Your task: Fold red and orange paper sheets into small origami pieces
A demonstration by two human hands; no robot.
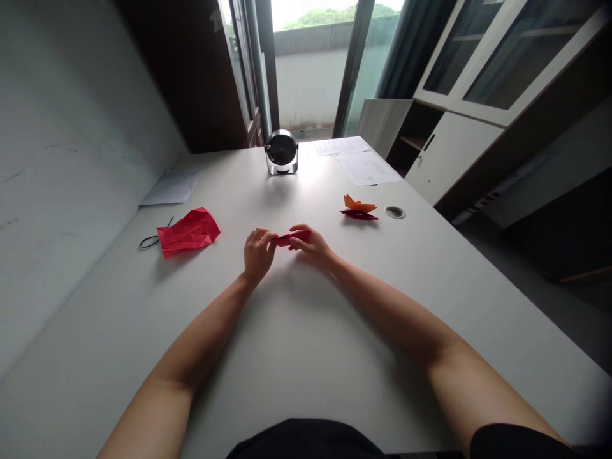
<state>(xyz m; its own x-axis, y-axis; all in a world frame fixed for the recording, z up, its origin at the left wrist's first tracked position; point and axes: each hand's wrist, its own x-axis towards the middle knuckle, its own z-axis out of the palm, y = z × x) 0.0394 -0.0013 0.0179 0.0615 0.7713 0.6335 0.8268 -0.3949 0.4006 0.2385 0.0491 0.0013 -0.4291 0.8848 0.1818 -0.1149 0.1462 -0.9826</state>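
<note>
Dark clothing (306,441) edges the bottom of the view, and two bare forearms reach out over the white table (296,357). At its middle the left hand (258,253) and right hand (313,247) each pinch one end of a small red paper (291,238), fingertips closed on it. It looks folded, though it is too small to be sure. A creased red sheet (188,233) lies well off to the left.

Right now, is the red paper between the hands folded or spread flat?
Folded: the red paper is a narrow strip pinched between the left hand and right hand.
</note>
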